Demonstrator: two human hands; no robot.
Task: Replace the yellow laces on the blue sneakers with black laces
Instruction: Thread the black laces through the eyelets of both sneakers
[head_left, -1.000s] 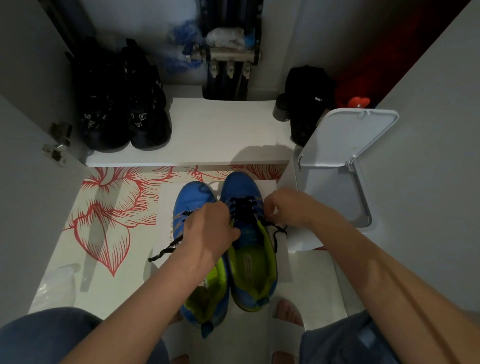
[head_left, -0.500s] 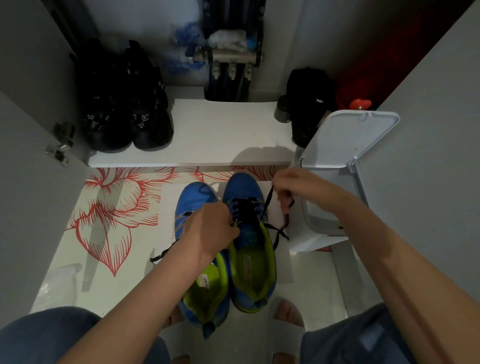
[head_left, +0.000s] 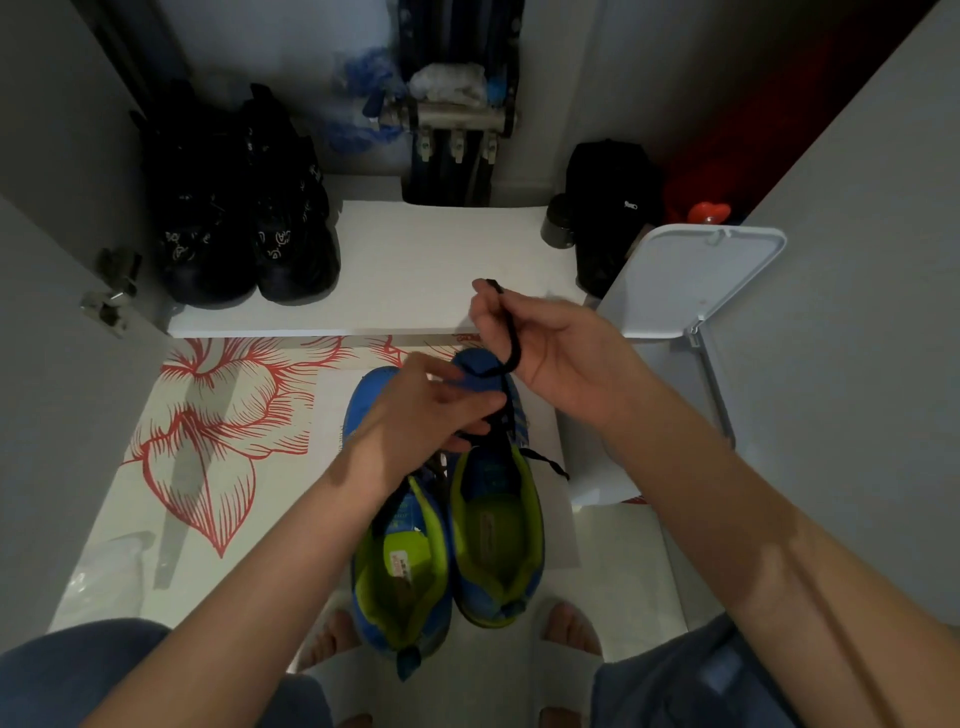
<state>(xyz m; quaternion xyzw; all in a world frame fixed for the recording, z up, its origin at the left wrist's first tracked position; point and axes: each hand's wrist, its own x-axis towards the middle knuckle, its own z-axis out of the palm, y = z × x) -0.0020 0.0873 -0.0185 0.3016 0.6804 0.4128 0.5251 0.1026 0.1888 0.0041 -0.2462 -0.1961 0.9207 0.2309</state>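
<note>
Two blue sneakers with lime-green lining stand side by side on the floor, toes away from me: the left sneaker (head_left: 400, 571) and the right sneaker (head_left: 496, 535). A black lace (head_left: 511, 340) runs up from the right sneaker's eyelets. My right hand (head_left: 556, 353) is raised above the toe and pinches the lace near its tip. My left hand (head_left: 431, 415) lies over the front of both sneakers with its fingers curled on the lace at the eyelets. Another loose black lace end (head_left: 550, 465) hangs off the right sneaker's side. No yellow laces are in view.
A white shelf (head_left: 441, 270) crosses the back and carries a pair of black shoes (head_left: 239, 228) and a black bag (head_left: 613, 208). A white bin with its lid raised (head_left: 691, 280) stands right of the sneakers. The floor has a red flower print (head_left: 208, 431). My sandalled feet are below.
My right hand has risen from beside the right sneaker to above its toe, drawing the black lace up. My left hand has shifted forward onto the eyelets.
</note>
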